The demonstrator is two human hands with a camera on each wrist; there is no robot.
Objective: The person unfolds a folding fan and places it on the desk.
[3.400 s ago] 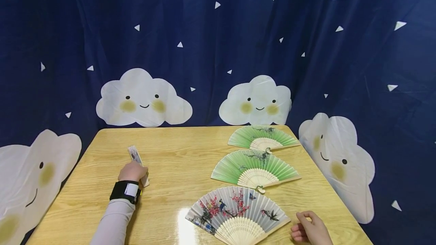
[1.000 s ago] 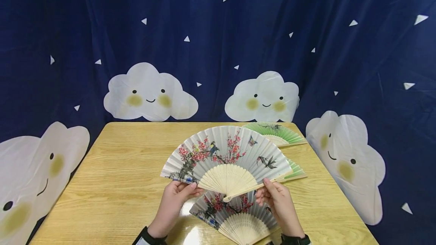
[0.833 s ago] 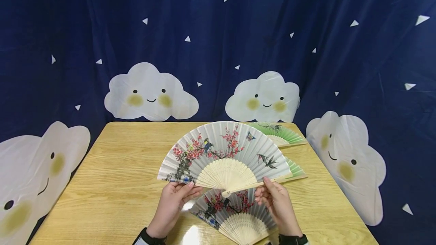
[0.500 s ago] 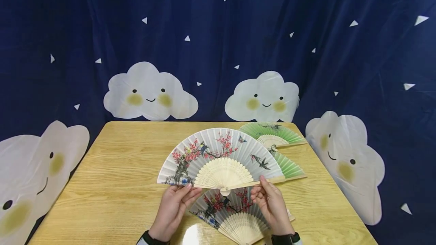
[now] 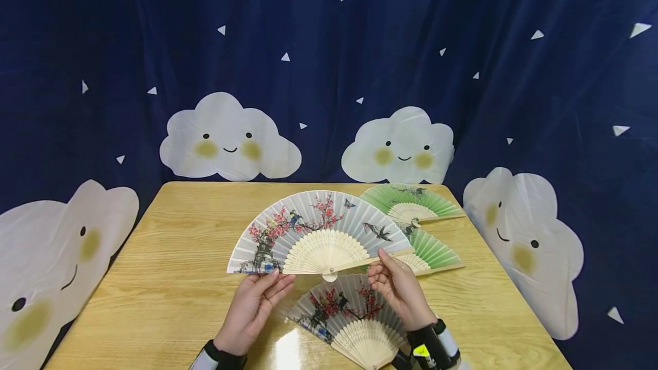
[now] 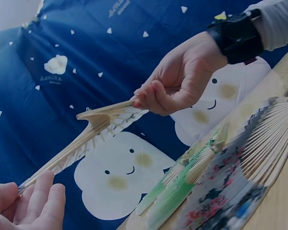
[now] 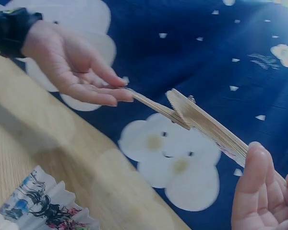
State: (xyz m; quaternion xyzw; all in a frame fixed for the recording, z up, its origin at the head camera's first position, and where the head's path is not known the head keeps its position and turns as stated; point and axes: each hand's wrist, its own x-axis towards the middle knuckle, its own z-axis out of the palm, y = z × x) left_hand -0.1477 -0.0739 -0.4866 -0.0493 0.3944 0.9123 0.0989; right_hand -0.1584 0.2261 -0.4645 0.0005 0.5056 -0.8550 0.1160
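A spread folding fan (image 5: 319,210), white with red blossoms and birds, is held in the air by both hands. My left hand (image 5: 252,310) pinches its left end rib between thumb and fingers. On the other side my right hand (image 5: 401,290) pinches the right rib, its other fingers curled beneath. In the left wrist view the held fan (image 6: 98,122) appears nearly edge-on, and the right wrist view also shows its ribs (image 7: 206,124) from the side. Below the hands, a similar spread blossom fan (image 5: 354,307) lies on the table.
Two green spread fans lie at the right on the wooden table (image 5: 175,244): a nearer fan (image 5: 437,250), partly covered by the held one, and a farther fan (image 5: 406,193). A dark blue curtain (image 5: 308,16) with cloud prints hangs behind.
The left hand was on a folded fan at the table's left; both hands then held a spread blossom fan. Over the last half second it shifted left and slightly up, its right side rising.
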